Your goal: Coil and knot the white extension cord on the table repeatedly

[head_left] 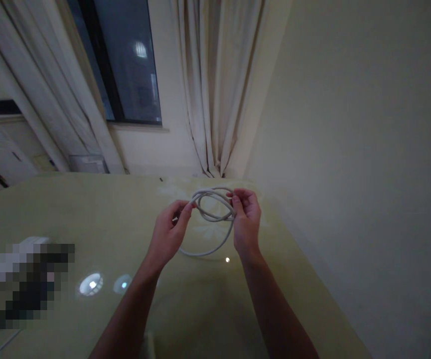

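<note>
A white cable [211,215] is coiled into a few loops and held up above a glossy yellow-green table [88,209]. My left hand [168,234] pinches the left side of the coil between thumb and fingers. My right hand [245,219] is closed on the right side of the coil, fingers curled round the strands. One longer loop of the cable hangs down between my two wrists toward the table.
A blurred-out dark and white item [28,281] lies at the table's left edge. Pale curtains [215,85] and a dark window [125,60] stand behind the table. A plain wall [350,149] runs close along the table's right side.
</note>
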The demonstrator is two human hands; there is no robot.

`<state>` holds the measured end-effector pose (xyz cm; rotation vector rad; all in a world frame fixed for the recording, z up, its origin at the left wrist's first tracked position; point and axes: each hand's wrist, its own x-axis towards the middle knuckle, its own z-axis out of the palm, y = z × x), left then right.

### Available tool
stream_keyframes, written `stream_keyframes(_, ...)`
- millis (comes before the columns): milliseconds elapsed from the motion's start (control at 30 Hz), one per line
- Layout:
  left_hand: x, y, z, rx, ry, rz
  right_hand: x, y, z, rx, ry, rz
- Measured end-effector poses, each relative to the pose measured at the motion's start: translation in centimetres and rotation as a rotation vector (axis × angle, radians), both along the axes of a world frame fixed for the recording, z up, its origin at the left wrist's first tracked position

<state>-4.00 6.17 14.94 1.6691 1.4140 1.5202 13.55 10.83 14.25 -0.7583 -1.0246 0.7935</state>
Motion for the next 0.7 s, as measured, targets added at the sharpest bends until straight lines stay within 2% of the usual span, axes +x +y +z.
stream_keyframes(67, -0.1, 0.0, 0.0, 0.038, 0.051, 0.032, 0.3, -0.1, 0.2, 0.008, -0.083, -0.018)
stream_keyframes(167, -0.4, 0.0, 0.2, 0.143, 0.174, 0.134, 0.9, -0.6, 0.8, 0.066, -0.321, -0.058)
stream_keyframes(267, -0.9, -0.2, 0.5, 0.186, 0.257, 0.170, 1.4, -1.2, 1.6, 0.155, -0.526, -0.014)
stream_keyframes(400, -1.3, -0.5, 0.4, 0.068, 0.209, 0.021, 2.1, -1.5, 2.3, 0.194, -0.735, 0.202)
stream_keyframes(500, -1.0, -0.5, 0.0, -0.022, 0.125, -0.047, 2.6, -1.7, 2.3, 0.114, -0.821, 0.325)
stream_keyframes(600, -0.6, -0.6, 0.0, -0.011, 0.200, -0.135, 2.8, -1.9, 2.4, 0.026, -0.873, 0.408)
stream_keyframes(700, -0.4, -0.6, 0.2, 0.046, 0.304, -0.171, 2.8, -2.2, 2.7, 0.004, -0.855, 0.418)
